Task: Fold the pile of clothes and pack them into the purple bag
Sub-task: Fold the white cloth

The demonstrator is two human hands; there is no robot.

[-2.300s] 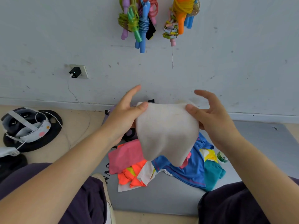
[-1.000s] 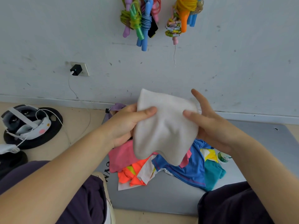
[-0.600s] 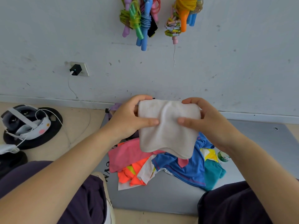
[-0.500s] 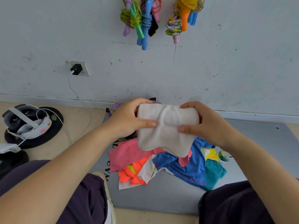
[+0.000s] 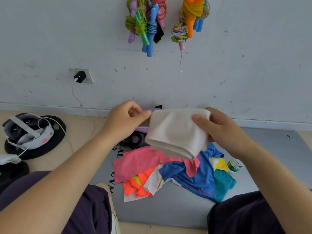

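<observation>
Pinching my folded white cloth [image 5: 177, 134] at centre frame is my right hand [image 5: 224, 132] — my left hand [image 5: 125, 122], fingers curled, holds nothing — clothes pile [image 5: 172, 173] below.

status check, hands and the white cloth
Right hand grips folded white cloth. Left hand beside it, grip unclear. Purple bag behind, partly hidden.

A single wide-angle view looks from the person's head, forward and down. It faces a scuffed pale grey wall [image 5: 236, 73] straight ahead, with a grey floor mat [image 5: 177, 205] below. Both forearms reach in from the bottom edge, close to the lens. Straight lines bow toward the frame edges.
</observation>
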